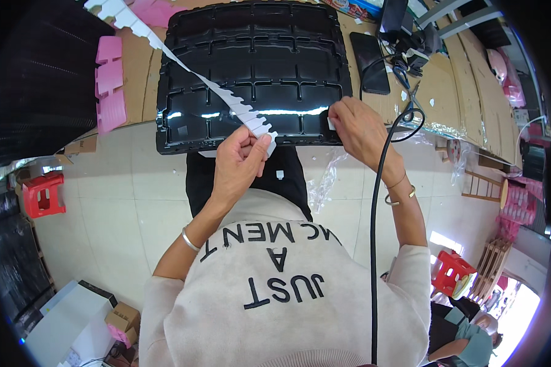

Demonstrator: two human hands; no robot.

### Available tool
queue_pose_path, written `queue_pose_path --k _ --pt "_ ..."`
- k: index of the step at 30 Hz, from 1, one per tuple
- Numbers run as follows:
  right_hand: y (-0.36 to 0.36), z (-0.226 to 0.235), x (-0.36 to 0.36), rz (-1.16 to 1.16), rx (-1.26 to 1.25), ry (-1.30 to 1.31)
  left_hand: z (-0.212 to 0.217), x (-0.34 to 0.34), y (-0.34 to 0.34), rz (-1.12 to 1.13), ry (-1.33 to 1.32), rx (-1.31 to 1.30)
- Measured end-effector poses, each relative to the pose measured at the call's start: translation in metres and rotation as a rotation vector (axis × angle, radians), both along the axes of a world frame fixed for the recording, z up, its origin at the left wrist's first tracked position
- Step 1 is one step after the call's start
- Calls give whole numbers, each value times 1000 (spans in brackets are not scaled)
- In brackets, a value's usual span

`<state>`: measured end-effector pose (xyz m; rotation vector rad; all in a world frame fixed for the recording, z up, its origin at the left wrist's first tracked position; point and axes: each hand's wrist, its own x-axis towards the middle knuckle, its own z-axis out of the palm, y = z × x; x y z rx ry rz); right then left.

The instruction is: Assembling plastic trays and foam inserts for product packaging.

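Note:
A large black moulded plastic panel (257, 55) lies on a cardboard-covered table (138, 73) in front of me. My left hand (242, 160) pinches the near end of a long white strip of small pads (190, 70), which runs diagonally up and to the left across the panel. At the panel's near right edge, my right hand (358, 125) presses a small white pad (331, 123) with its fingertips.
Pink foam pieces (109, 82) lie left of the panel. A black phone (371, 61), cables and a scissors-like tool (410, 101) sit to the right. A black cable (375, 232) hangs down past my right arm. Red stools (43, 192) stand on the tiled floor.

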<state>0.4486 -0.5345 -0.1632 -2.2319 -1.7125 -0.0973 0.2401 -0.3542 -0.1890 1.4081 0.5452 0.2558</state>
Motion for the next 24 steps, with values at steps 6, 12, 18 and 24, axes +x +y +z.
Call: queue_pose_path --k 6,12,18,24 --pt "-4 5 -15 -29 68 101 4 -8 4 -18 -51 -5" --pt "-13 8 -90 -199 355 763 22 -12 -5 8 -101 -69" --pt "19 -5 -114 -307 489 925 24 -9 -5 -21 -132 -164" --pt "43 8 -106 -207 510 769 31 -13 3 -74 -132 -153"
